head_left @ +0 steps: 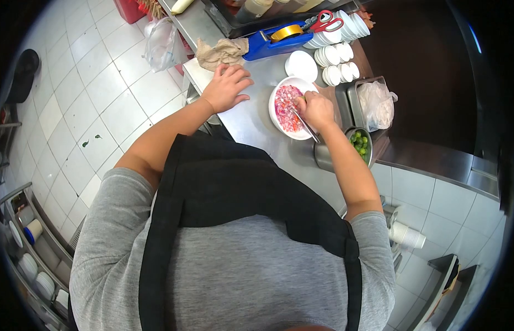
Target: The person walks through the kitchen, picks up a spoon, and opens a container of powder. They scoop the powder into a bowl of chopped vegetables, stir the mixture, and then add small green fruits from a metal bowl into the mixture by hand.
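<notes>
My right hand is closed over a white bowl, gripping a metal spoon whose handle slants out over the rim toward my body. The spoon's head is hidden. Chopped pink-and-white onion with red bits fills much of the bowl. A small yellowish-green patch shows by my right fingertips, too small to name. Fingers spread, my left hand rests at the counter's left edge, just below a crumpled beige cloth, and holds nothing.
A white plate and stacked small white dishes stand beyond the bowl. Behind them are a blue tape dispenser and red-handled scissors. At right sit a metal container of green limes and a plastic bag in a tray.
</notes>
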### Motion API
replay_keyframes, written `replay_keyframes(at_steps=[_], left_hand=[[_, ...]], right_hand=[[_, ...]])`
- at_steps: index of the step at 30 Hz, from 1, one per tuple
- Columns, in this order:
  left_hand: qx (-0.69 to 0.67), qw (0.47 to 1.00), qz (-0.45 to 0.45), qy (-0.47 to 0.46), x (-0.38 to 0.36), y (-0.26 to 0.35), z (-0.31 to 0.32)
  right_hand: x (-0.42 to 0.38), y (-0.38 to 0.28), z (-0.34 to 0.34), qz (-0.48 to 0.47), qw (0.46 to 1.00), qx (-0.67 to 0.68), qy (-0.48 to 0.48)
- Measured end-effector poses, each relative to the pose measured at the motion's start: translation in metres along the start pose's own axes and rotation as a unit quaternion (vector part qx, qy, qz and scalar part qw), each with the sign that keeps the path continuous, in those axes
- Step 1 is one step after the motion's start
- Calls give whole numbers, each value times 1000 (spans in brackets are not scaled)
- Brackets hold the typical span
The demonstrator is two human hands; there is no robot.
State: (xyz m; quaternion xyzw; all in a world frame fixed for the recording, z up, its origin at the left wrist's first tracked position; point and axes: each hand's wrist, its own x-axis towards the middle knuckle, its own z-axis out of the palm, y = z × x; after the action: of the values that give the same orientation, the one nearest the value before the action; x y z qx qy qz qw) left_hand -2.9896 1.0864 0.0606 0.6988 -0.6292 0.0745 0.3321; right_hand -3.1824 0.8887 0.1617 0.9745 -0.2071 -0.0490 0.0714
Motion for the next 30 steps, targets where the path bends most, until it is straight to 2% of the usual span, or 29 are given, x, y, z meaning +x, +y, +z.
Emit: replay_keyframes(at_steps=[8,14,17,20,26,30], left_hand=[[-1,1000,2,-1,0,-1,1],[8,1000,-1,-8,0,0,0],[13,1000,-2,-8,0,0,1],[13,1000,-1,-9,0,0,1],[9,1000,0,-10,0,0,-1],[4,1000,-4,-11,0,-1,0]], right_hand=[[3,7,6,78,997,5,19],[2,9,6,160,983,93,-1],[-1,0,-3,161,967,192,34],[-2,-1,-1,175,962,205,43],[0,2,17,143,977,142,71],[-3,5,-2,121,987,110,-2]])
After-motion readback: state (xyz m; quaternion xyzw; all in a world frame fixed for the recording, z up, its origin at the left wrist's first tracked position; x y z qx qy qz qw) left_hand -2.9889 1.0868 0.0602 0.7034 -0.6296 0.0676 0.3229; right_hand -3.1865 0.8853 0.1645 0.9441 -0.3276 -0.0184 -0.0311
